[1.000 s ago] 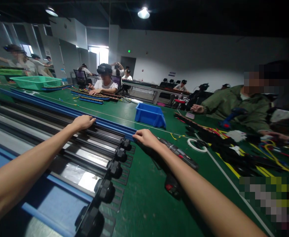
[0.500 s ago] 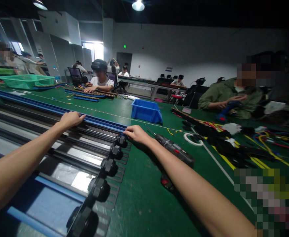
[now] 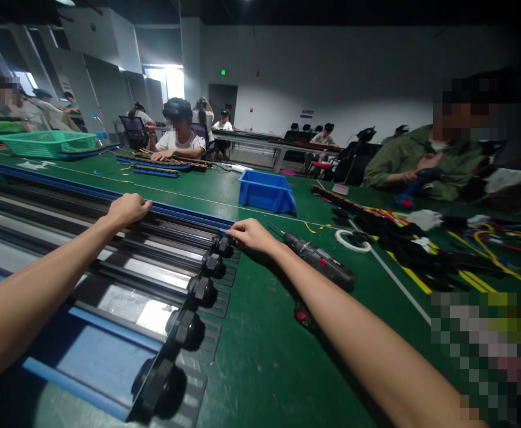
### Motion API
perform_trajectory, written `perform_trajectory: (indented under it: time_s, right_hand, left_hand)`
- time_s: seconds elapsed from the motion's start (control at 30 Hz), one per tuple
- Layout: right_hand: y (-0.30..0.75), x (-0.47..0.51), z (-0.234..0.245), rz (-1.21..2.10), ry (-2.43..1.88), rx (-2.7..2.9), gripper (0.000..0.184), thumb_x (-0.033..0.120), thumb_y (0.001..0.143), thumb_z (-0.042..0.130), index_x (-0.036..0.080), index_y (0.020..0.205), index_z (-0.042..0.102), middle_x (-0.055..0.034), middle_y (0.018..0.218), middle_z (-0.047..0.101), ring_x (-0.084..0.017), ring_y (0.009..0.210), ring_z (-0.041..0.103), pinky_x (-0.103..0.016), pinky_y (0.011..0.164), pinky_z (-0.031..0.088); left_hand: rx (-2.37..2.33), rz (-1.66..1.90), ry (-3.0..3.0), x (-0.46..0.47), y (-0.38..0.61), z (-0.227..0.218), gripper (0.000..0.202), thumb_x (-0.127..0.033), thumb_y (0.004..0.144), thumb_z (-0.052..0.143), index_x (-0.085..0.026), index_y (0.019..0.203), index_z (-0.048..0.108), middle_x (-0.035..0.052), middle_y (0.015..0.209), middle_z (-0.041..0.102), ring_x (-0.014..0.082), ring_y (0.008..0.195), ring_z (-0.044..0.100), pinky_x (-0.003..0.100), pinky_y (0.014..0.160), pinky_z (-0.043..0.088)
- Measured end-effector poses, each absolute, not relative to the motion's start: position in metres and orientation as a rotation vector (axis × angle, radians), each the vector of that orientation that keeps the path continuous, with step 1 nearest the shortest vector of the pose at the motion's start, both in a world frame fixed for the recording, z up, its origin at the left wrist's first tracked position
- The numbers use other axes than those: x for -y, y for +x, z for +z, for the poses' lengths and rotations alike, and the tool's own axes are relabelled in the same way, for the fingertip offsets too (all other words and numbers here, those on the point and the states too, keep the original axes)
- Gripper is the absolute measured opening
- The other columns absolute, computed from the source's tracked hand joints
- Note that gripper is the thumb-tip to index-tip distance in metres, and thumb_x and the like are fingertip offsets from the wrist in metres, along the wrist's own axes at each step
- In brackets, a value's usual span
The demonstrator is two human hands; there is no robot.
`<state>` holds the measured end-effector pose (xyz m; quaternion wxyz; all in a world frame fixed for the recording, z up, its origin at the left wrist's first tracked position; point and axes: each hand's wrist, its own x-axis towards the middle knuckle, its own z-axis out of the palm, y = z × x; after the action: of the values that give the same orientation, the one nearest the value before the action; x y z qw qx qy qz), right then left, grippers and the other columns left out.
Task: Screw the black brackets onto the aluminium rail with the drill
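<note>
A row of long black-and-blue rails [image 3: 162, 270] lies on the green table, with black hex-shaped cable glands [image 3: 186, 330] and slotted black tabs along its right end. My left hand [image 3: 130, 210] is closed over the far blue rail [image 3: 186, 216], its fingertips hidden behind the edge. At that rail's right end, my right hand [image 3: 253, 235] pinches the corner with thumb and fingers, just above the farthest gland. A black cordless drill [image 3: 318, 258] lies beside my right forearm, which partly covers it.
Beyond the rails stands a blue bin [image 3: 267, 193]. A green basket [image 3: 46, 144] sits at far left. To the right lie a white ring [image 3: 353, 241] and tangled coloured wires [image 3: 487, 244]. A co-worker in a green shirt [image 3: 414, 160] holds a blue tool; others sit farther back.
My view has shifted slightly. Both my hands keep about the same hold on the rail. Across the table, a seated co-worker has raised one hand.
</note>
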<state>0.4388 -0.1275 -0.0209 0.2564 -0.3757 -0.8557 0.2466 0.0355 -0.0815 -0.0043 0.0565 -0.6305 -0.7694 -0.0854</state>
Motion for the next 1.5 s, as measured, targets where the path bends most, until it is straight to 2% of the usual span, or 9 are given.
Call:
perform_trajectory:
  time_s: [0.2, 0.6, 0.8, 1.23, 1.37, 1.5]
  right_hand:
    - [0.439, 0.131, -0.021, 0.727, -1.004, 2.309, 0.046, 0.053, 0.089, 0.053, 0.012, 0.08, 0.071, -0.0014, 0.064, 0.062, -0.013, 0.061, 0.051, -0.024, 0.058, 0.033]
    - [0.443, 0.135, -0.022, 0.848, -1.015, 2.302, 0.041, 0.047, 0.09, 0.047, 0.014, 0.075, 0.066, 0.0012, 0.057, 0.054, -0.012, 0.055, 0.047, -0.024, 0.054, 0.032]
    - [0.443, 0.131, -0.023, 0.744, -0.972, 2.327, 0.039, 0.044, 0.089, 0.049, 0.013, 0.078, 0.07, 0.001, 0.064, 0.055, -0.012, 0.06, 0.045, -0.024, 0.059, 0.033]
    - [0.44, 0.131, -0.025, 0.659, -0.947, 2.319, 0.037, 0.038, 0.09, 0.049, 0.012, 0.085, 0.074, -0.0027, 0.074, 0.065, -0.015, 0.07, 0.052, -0.024, 0.064, 0.035]
    - [0.439, 0.132, -0.023, 0.618, -0.963, 2.324, 0.037, 0.04, 0.091, 0.049, 0.012, 0.08, 0.072, -0.0013, 0.07, 0.063, -0.013, 0.066, 0.05, -0.024, 0.063, 0.033]
    - [0.44, 0.134, -0.012, 0.36, -1.063, 2.166, 0.045, 0.043, 0.095, 0.043, 0.013, 0.07, 0.066, 0.0007, 0.062, 0.055, -0.012, 0.06, 0.045, -0.024, 0.059, 0.028]
  left_hand:
    - [2.352, -0.269, -1.903, 0.082, 0.036, -0.004, 0.061, -0.064, 0.082, 0.039, -0.015, 0.089, 0.075, 0.0209, 0.089, 0.07, 0.0376, 0.09, 0.064, 0.04, 0.077, 0.048]
    - [2.37, -0.268, -1.911, 0.078, 0.03, -0.005, 0.054, -0.059, 0.079, 0.044, -0.015, 0.086, 0.075, 0.0195, 0.083, 0.071, 0.037, 0.085, 0.065, 0.038, 0.073, 0.049]
    - [2.316, -0.261, -1.928, 0.076, 0.025, -0.007, 0.054, -0.059, 0.081, 0.042, -0.015, 0.082, 0.075, 0.0192, 0.079, 0.069, 0.0369, 0.083, 0.065, 0.038, 0.071, 0.048]
    - [2.309, -0.274, -1.954, 0.068, 0.014, -0.014, 0.057, -0.061, 0.08, 0.042, -0.014, 0.081, 0.073, 0.0177, 0.074, 0.068, 0.0336, 0.077, 0.064, 0.037, 0.072, 0.046]
    - [2.234, -0.225, -2.113, 0.062, 0.011, -0.016, 0.063, -0.065, 0.084, 0.033, -0.016, 0.074, 0.071, 0.0182, 0.072, 0.067, 0.0347, 0.079, 0.065, 0.036, 0.07, 0.045]
    - [2.224, -0.123, -2.242, 0.061, 0.016, -0.014, 0.069, -0.069, 0.086, 0.026, -0.017, 0.067, 0.067, 0.0164, 0.07, 0.067, 0.0336, 0.08, 0.066, 0.033, 0.071, 0.046]
